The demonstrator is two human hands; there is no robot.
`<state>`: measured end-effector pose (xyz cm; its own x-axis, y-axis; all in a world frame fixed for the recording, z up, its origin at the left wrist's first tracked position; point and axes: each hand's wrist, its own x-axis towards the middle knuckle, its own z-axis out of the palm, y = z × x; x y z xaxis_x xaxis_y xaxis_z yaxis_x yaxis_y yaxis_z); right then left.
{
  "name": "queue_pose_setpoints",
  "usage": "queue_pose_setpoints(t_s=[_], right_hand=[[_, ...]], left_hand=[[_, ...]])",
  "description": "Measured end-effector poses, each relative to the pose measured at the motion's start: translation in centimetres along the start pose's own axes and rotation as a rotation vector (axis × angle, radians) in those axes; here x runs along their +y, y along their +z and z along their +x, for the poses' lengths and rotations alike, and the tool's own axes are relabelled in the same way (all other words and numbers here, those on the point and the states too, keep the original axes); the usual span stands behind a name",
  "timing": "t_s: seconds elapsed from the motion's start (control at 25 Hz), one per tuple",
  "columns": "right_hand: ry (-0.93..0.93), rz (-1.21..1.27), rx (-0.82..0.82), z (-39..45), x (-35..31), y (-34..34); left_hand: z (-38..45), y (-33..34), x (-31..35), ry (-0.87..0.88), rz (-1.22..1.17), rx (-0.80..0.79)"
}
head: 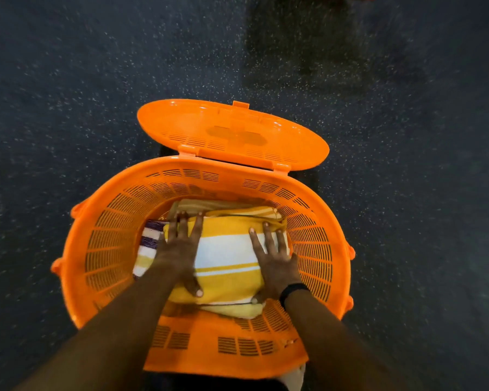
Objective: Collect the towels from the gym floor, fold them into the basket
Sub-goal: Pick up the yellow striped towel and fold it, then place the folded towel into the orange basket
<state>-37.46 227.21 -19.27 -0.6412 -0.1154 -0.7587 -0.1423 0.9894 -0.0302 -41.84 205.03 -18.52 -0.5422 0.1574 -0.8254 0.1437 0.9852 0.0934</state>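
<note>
Towels fill the orange basket (96,249) that sits below you on the dark speckled floor (68,80), and both of your hands lie flat on the top one. In the head view, the only view here, that top towel (226,258) is folded, with yellow and white stripes, and it lies in the middle of the basket. Your left hand (181,249) rests on its nine o'clock side, fingers straight and slightly spread, pointing to twelve o'clock, with the thumb stretched out across the yellow band toward the centre. Your right hand (274,261) rests on its three o'clock side, close to the basket wall; its fingers are also straight and spread apart, flat on the cloth, gripping nothing. A black band (292,290) circles your right wrist.

Under the top towel you can see more folded cloth: a towel with purple stripes (150,238) shows at nine o'clock beside your left hand, a pale yellow towel (232,310) sticks out at six o'clock, and further yellow folds (237,211) lie at twelve o'clock, against the far wall. The basket's lid (232,131) stands open at twelve o'clock, hinged to the far rim and tilted back away from you. The near rim at six o'clock lies between your two forearms.
</note>
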Motion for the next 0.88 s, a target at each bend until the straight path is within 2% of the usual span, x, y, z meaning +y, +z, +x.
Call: queue_pose_setpoints(t_s=[0.08, 0.2, 0.44, 0.6, 0.76, 0.88], right_hand=[[0.019, -0.002, -0.011, 1.3, -0.2, 1.2], [0.030, 0.009, -0.010, 1.2, -0.4, 0.7], [-0.050, 0.099, 0.014, -7.5, -0.4, -6.4], [-0.121, 0.274, 0.156, -18.0, 0.4, -19.4], [-0.118, 0.408, 0.275, -28.0, 2.0, -35.7], [-0.115, 0.449, 0.430, -38.0, 2.3, -49.4]], left_hand=[[2.1, -0.6, -0.7, 0.008, 0.012, -0.073], [1.9, -0.8, -0.7, 0.001, 0.015, -0.074], [-9.6, -4.6, -0.7, 0.041, 0.091, 0.071], [-21.1, -16.3, -2.1, 0.043, -0.011, 0.208], [-34.8, -31.5, -1.8, 0.056, -0.066, 0.404], [-46.6, -43.0, -1.3, 0.051, -0.125, 0.558]])
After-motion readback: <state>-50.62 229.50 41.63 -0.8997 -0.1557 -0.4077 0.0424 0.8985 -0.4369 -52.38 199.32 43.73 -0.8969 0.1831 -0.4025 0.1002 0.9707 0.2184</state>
